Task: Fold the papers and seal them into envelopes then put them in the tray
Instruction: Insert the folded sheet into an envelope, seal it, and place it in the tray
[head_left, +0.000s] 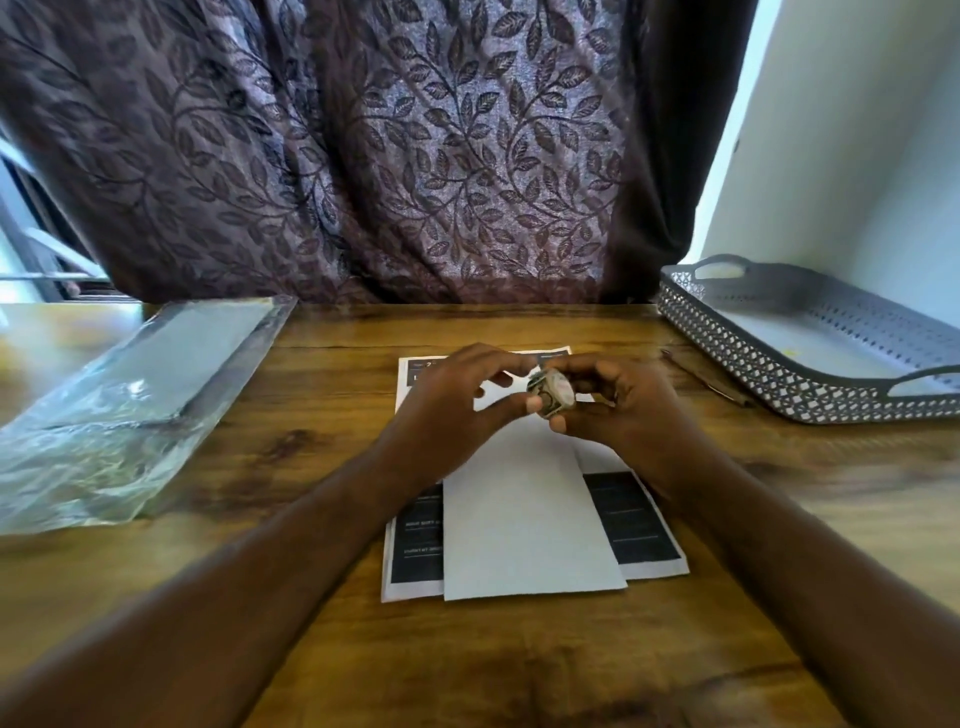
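A white envelope (524, 525) lies lengthwise on a stack of printed papers (639, 525) with black blocks, in the middle of the wooden table. Above its far end both hands meet. My right hand (623, 410) grips a small roll of clear tape (551, 393). My left hand (452, 400) pinches at the roll's edge with thumb and forefinger. The grey perforated tray (831, 395) with handles stands at the right; a white sheet or envelope lies inside it.
A clear plastic packet (130, 395) holding white envelopes lies at the left of the table. A pen (706, 376) rests beside the tray's near-left side. A leaf-patterned curtain hangs behind the table. Bare wood shows in front of the papers.
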